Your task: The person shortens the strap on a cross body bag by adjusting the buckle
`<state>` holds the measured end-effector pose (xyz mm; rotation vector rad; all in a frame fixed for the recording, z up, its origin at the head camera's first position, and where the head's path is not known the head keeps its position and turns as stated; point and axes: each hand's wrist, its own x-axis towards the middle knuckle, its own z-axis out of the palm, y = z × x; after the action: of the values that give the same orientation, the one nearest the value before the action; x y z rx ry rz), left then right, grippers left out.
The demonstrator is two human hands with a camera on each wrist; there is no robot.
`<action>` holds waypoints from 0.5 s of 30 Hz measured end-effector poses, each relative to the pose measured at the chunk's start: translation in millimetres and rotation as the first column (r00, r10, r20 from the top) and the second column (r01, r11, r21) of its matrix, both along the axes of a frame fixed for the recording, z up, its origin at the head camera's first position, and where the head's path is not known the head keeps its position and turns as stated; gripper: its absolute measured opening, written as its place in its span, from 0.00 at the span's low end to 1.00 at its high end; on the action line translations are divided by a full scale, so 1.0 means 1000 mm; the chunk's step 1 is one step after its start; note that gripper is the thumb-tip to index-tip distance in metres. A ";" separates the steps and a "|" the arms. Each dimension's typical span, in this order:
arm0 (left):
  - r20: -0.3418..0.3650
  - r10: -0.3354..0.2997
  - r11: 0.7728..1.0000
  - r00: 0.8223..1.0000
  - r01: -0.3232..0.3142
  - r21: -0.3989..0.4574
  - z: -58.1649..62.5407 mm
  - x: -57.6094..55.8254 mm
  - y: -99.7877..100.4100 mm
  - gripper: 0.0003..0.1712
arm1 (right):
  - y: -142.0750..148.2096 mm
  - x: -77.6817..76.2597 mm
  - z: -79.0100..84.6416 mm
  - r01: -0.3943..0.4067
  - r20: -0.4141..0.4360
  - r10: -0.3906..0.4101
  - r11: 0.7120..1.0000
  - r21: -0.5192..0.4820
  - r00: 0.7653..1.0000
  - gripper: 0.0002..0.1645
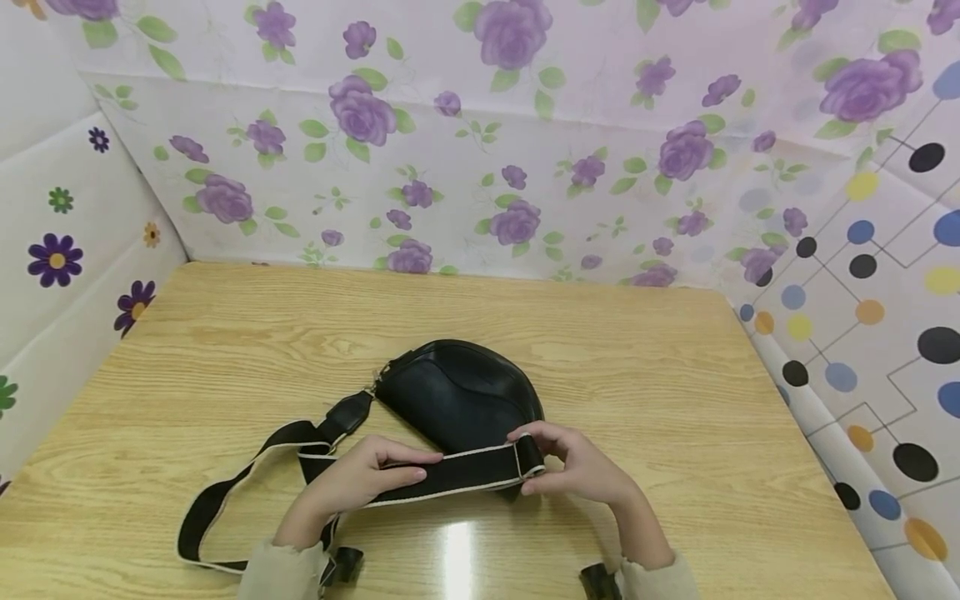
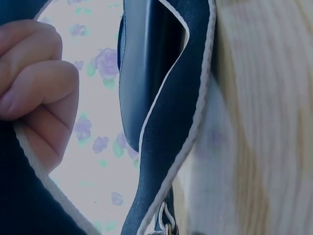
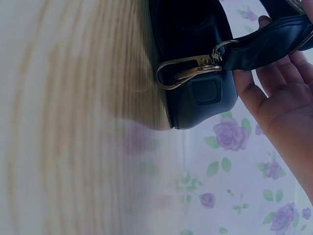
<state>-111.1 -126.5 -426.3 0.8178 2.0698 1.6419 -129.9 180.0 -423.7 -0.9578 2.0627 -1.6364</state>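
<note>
A black half-moon shoulder bag (image 1: 457, 396) lies on the wooden table. Its wide black strap (image 1: 468, 471) with white edging is stretched between both hands in front of the bag. My left hand (image 1: 367, 475) pinches the strap, thumb below the fingers; in the left wrist view its fingers (image 2: 49, 83) curl at the strap's edge. My right hand (image 1: 577, 462) grips the strap's right end beside a metal slider (image 1: 517, 460). In the right wrist view, a gold snap hook (image 3: 188, 71) joins the bag to a leather tab (image 3: 264, 46) next to the right hand's fingers.
The strap's slack loop (image 1: 198, 517) lies on the table (image 1: 637, 358) to the left, joined to the bag by another leather tab (image 1: 348, 414). Flowered cloth (image 1: 450, 167) stands behind the table, with a dotted sheet (image 1: 885, 333) on the right.
</note>
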 end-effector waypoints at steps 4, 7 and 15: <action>-0.010 0.007 1.000 1.000 -0.007 0.006 -0.001 0.001 -0.003 0.17 | 0.000 0.000 -0.002 -0.008 -0.017 0.008 1.000 -0.009 1.000 0.29; -0.018 0.005 1.000 1.000 -0.005 0.019 -0.002 0.001 -0.004 0.17 | 0.000 0.000 -0.002 -0.011 -0.020 0.011 1.000 -0.009 1.000 0.30; 0.001 -0.006 0.999 1.000 0.006 0.042 -0.001 0.002 -0.007 0.17 | -0.001 0.000 -0.002 -0.016 -0.015 0.016 1.000 -0.005 1.000 0.30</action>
<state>-109.0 -133.5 -427.6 0.8361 2.0363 1.6879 -129.5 179.1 -425.5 -0.9883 2.0561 -1.6319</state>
